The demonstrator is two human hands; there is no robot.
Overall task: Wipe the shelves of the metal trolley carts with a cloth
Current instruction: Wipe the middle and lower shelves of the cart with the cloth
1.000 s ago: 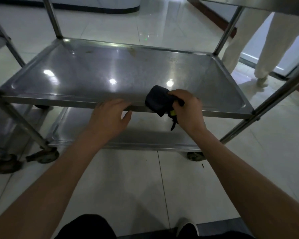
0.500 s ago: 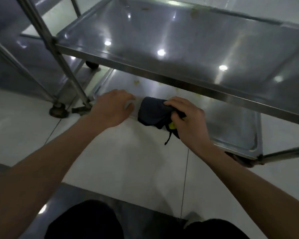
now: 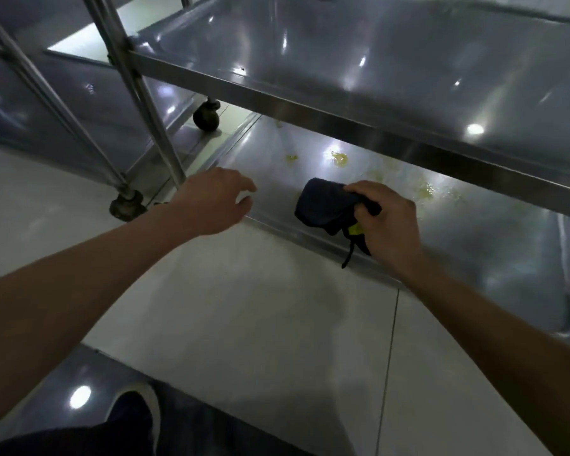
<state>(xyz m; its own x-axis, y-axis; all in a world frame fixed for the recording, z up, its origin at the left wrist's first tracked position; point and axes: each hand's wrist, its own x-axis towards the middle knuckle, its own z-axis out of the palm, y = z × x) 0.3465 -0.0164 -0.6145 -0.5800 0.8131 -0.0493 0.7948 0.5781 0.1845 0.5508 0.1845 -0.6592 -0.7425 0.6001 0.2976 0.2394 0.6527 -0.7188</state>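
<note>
Cloth bunched under right hand fingers, over bottom shelf.

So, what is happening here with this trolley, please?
A person is cleaning a metal trolley. The right hand grips a dark cloth at the front edge of the bottom shelf. The left hand is open, just at the shelf's near left corner, holding nothing. Yellow stains lie on the bottom shelf beyond the cloth, not yet wiped. The shelf above looks shiny, with nothing on the part in view.
</note>
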